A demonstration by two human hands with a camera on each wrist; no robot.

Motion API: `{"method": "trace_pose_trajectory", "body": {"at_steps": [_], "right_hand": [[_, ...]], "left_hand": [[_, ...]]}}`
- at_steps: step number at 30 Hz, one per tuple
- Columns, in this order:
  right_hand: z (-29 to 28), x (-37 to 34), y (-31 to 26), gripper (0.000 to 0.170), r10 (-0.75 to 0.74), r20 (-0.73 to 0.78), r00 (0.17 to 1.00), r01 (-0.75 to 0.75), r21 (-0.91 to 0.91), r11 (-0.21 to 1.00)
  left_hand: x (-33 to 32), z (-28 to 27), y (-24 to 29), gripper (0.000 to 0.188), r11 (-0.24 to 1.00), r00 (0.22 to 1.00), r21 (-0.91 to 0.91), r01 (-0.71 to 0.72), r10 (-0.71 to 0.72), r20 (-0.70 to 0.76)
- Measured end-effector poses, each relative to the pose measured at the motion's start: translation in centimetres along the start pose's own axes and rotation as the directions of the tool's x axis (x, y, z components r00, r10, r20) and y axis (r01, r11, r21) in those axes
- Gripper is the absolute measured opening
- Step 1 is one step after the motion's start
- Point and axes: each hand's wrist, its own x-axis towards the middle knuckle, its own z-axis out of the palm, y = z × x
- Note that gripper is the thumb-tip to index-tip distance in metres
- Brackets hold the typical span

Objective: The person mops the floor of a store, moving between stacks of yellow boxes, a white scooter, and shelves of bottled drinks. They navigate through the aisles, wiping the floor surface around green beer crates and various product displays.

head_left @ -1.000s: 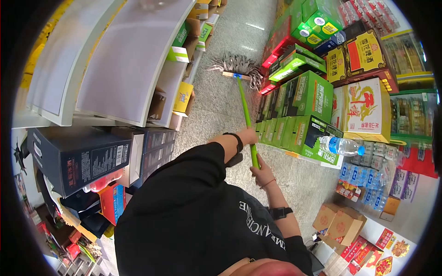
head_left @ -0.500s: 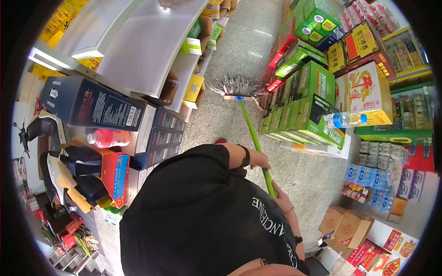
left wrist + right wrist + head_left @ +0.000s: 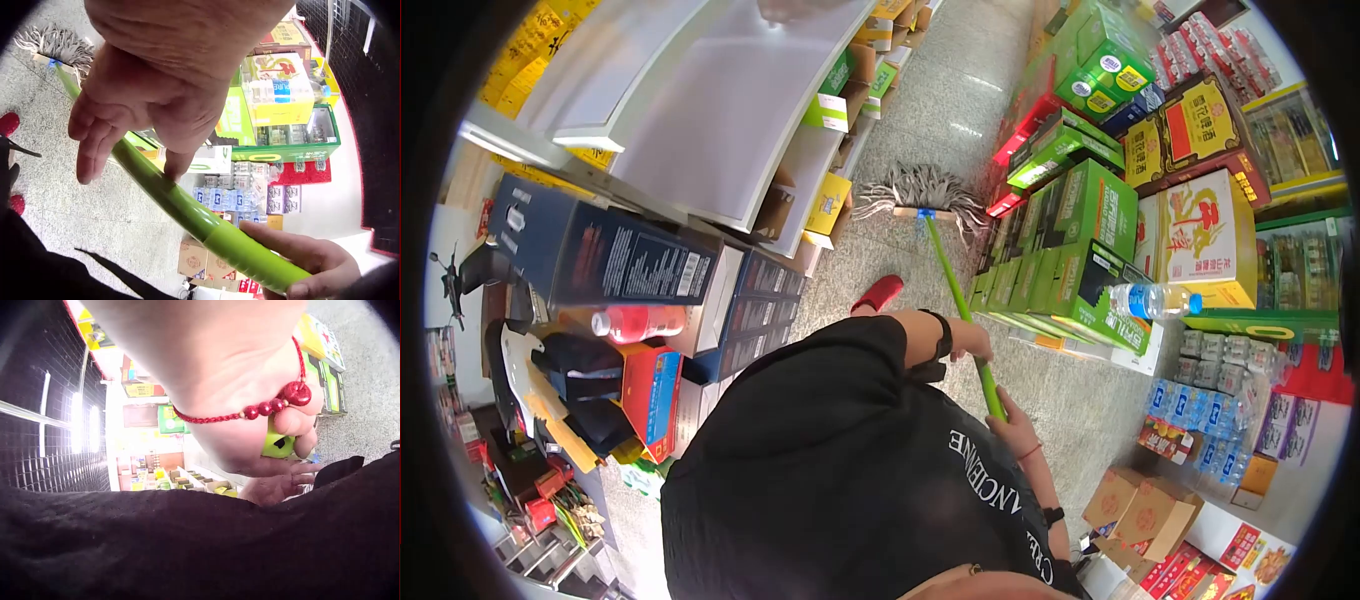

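A grey string mop head [image 3: 925,195] lies on the floor in the aisle, its green handle [image 3: 949,270] slanting back toward the body. My left hand [image 3: 972,342] is around the middle of the handle; in the left wrist view its thumb and loosely bent fingers [image 3: 97,147] lie on opposite sides of the handle [image 3: 181,203]. Nearer the body, my right hand [image 3: 1013,425] grips the upper end. The right wrist view shows curled fingers of the right hand [image 3: 297,428] around the green end [image 3: 276,445], partly hidden by the palm and red bracelet.
Stacked green cartons [image 3: 1090,215] and a water bottle [image 3: 1155,300] line the right side. White shelving [image 3: 730,110] and dark boxes [image 3: 610,240] stand at left. A red shoe [image 3: 878,294] is on the floor, left of the handle.
The mop head and both hands have come closer to the body over the past second, mostly in its first half. A red shoe now shows more fully, and the head view has shifted.
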Motion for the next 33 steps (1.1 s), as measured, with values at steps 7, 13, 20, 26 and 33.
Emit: {"method": "trace_pose_trajectory", "body": {"at_steps": [7,13,20,26,33], "right_hand": [[-1.3,15.2,-6.6,0.068,-0.066,-0.075,0.995,0.075,0.122,0.99],[-4.5,27.7,-16.0,0.066,-0.107,-0.083,0.991,0.117,0.123,0.986],[-6.9,31.9,-24.4,0.067,0.008,-0.055,0.998,-0.002,0.103,0.995],[-6.6,29.4,-22.5,0.068,0.027,-0.026,0.999,-0.026,0.059,0.998],[-4.7,20.3,-17.5,0.069,0.048,-0.023,0.999,-0.047,0.035,0.998]], "left_hand": [[5.5,-15.2,-2.0,0.039,0.999,0.987,0.047,-0.005,0.013,-0.157],[5.5,-29.9,-1.9,0.032,0.995,0.945,-0.082,0.061,-0.084,-0.315],[5.7,-37.3,-1.1,0.041,0.999,0.887,0.049,-0.002,0.024,-0.461],[8.9,-34.3,-2.9,0.045,0.995,0.828,0.068,0.072,-0.022,-0.56],[6.2,-26.3,-2.5,0.081,0.999,0.974,0.026,0.019,-0.012,-0.225]]}}
